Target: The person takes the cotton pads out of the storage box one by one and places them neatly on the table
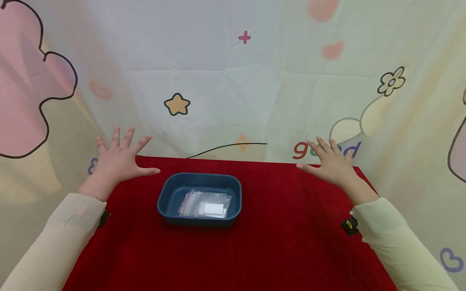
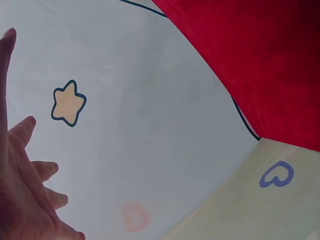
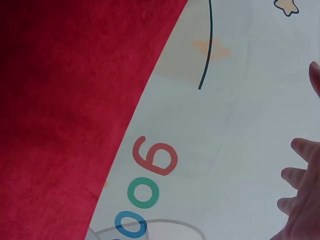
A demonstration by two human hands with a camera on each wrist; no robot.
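A dark blue rectangular tray [image 1: 199,221] stands left of centre on the red cloth. Inside it lie several clear zip bags [image 1: 196,201] with pinkish-red edges, and a white rectangular piece [image 1: 213,209] shows on the top one. My left hand [image 1: 118,159] is raised to the left of the tray, fingers spread, touching nothing. Off to the right, my right hand [image 1: 331,161] hovers over the cloth's far right corner, also spread and holding nothing. Part of the left hand [image 2: 30,185] shows in the left wrist view, and part of the right hand [image 3: 302,195] in the right wrist view.
The red cloth [image 1: 291,226] covers the table, its far edge near the hands. Behind hangs a pale curtain [image 1: 218,81] printed with stars, hearts and coloured letters. A dark band [image 1: 350,226] sits at the right wrist.
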